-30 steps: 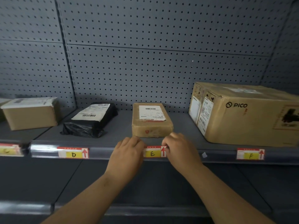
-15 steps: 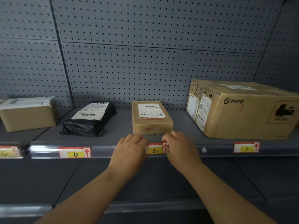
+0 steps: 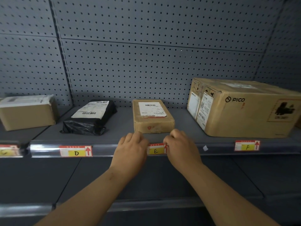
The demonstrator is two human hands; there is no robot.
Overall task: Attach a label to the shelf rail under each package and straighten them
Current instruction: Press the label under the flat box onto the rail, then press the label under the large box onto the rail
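Observation:
The red-and-yellow label E sits in the shelf rail under a small flat cardboard box. My left hand covers the label's left end and my right hand its right end, fingertips curled onto the rail. Label D is under a black plastic parcel. Label F lies below a large PICO carton. At the far left, label C hangs under a taped brown box.
A grey pegboard wall backs the shelf. A small white scrap sticks to the rail between labels E and F. A lower shelf edge runs beneath my forearms.
Both hands have stayed on the two ends of label E with only slight shifts. The view has tilted a little, so the shelf appears slightly lower and closer.

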